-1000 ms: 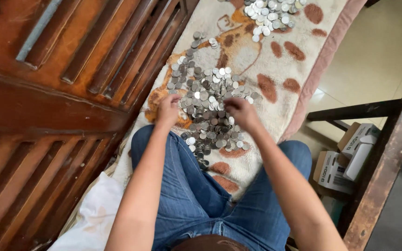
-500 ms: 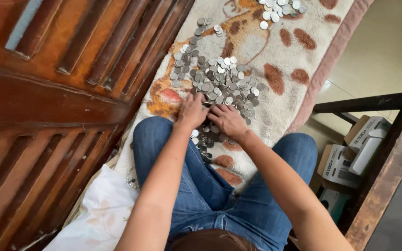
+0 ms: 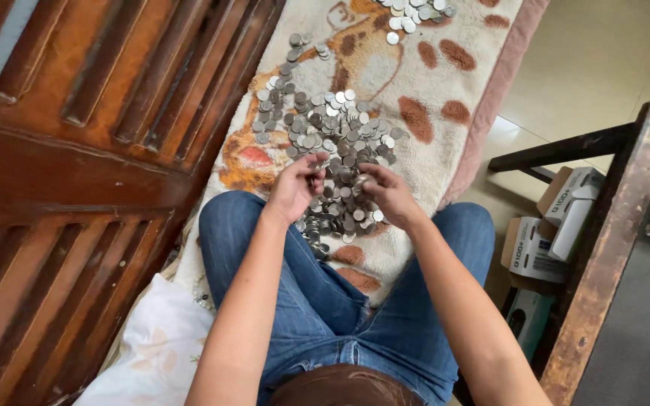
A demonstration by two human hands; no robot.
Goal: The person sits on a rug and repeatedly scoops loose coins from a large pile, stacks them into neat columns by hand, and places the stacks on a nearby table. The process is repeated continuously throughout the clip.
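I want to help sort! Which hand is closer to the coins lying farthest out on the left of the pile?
The left hand, probably. It hovers over the left half of the coin pile, and the scattered coins lie just beyond it. The right hand would have to cross over.

Silver-grey coins (image 3: 325, 143) heaped on a cream blanket (image 3: 415, 68) with orange-brown blotches; blue jeans (image 3: 317, 301) at six o'clock; red-brown slatted wood (image 3: 77, 150) at nine.

You get soft, even daylight, brightest on the pale floor (image 3: 603, 60) at upper right. Shadows stay faint. The coins (image 3: 325, 135) glint mildly. Focus is sharp; edges bend slightly outward.
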